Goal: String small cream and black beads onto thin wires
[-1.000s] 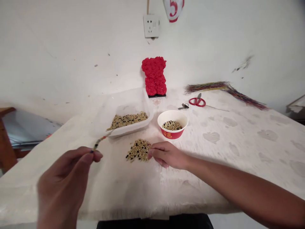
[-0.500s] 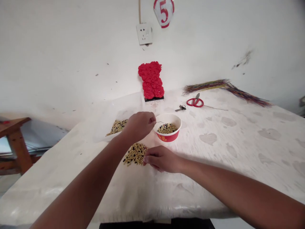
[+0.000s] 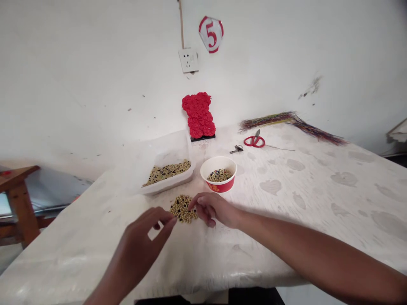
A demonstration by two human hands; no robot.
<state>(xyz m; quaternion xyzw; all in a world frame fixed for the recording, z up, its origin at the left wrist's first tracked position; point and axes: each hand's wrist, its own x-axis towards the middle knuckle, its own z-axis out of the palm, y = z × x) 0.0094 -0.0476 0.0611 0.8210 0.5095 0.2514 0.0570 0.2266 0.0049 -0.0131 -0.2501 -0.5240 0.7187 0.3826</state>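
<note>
A small pile of beads (image 3: 182, 208), mostly cream with some black ones, lies on the tablecloth between my hands. My left hand (image 3: 144, 237) is at the pile's near left edge, thumb and forefinger pinched together. What sits between those fingertips is too small to make out. At the right edge of the pile is my right hand (image 3: 216, 210), its forefinger reaching over the beads and the other fingers loosely bent and apart. Just behind it stands a red and white paper bowl (image 3: 221, 187) with mixed coloured beads inside.
A translucent plastic tray (image 3: 168, 184) holding many more beads stands behind the pile, left of the bowl. Farther back are red-handled scissors (image 3: 254, 141), a small metal clipper (image 3: 236, 149), a bundle of coloured wires (image 3: 270, 120) and a red rose-covered figure (image 3: 199, 115) near the wall.
My left hand has come back from the bowl's rim, where a thin wire showed at its fingertips, down to the pile. My right hand's fingers have spread apart. The camera view has shifted slightly.
</note>
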